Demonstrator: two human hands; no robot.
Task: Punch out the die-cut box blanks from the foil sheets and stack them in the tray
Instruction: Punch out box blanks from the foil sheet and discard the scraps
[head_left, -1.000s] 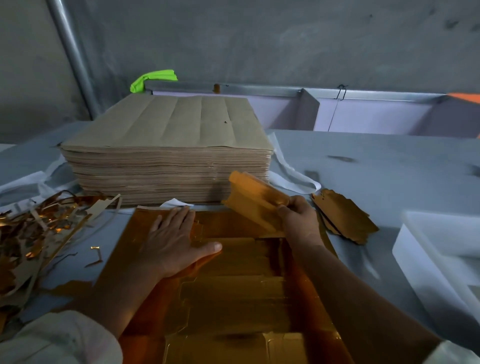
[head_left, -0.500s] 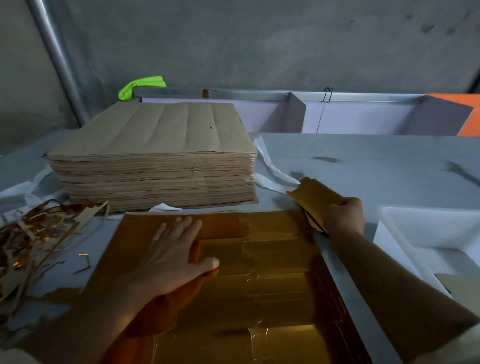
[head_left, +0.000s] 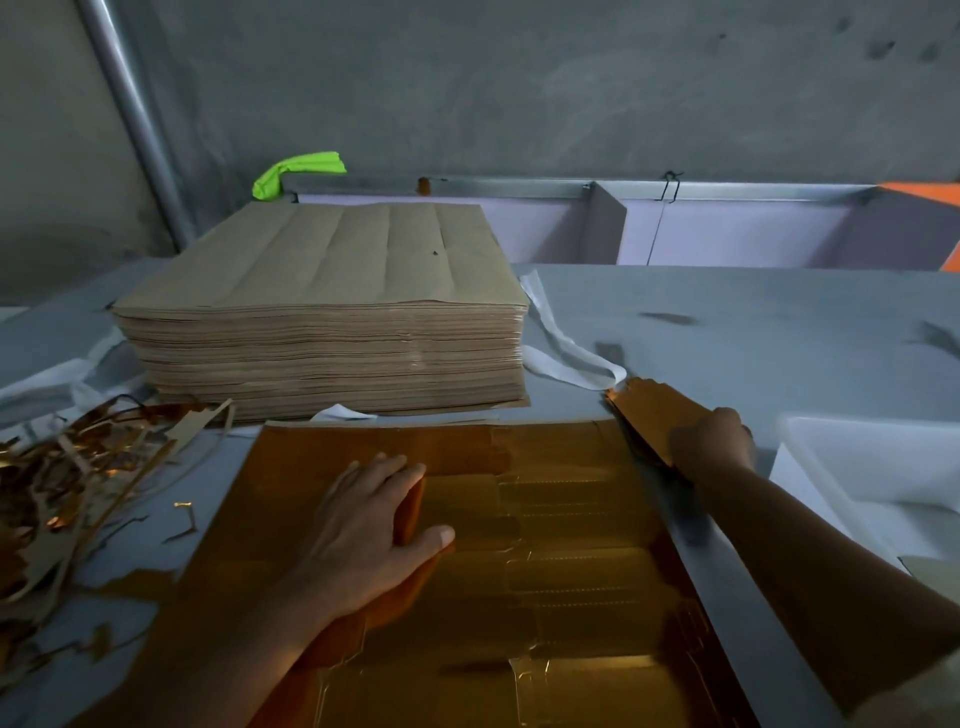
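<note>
Punched blanks (head_left: 649, 410), a small gold-brown pile, lie on the table (head_left: 727, 322) just off the foil sheet's (head_left: 571, 571) far right corner, their near end gripped by the curled right hand (head_left: 711, 441). The left hand (head_left: 363, 525) presses flat on the sheet, fingers straight. A white tray (head_left: 831, 457) stands to the right, scrap strips (head_left: 62, 478) to the left.

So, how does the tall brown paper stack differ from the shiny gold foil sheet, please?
The tall brown paper stack is matte, many-layered and untouched; the shiny gold foil sheet is reflective, die-cut and has the left hand resting on it. Both lie on the grey table.
</note>
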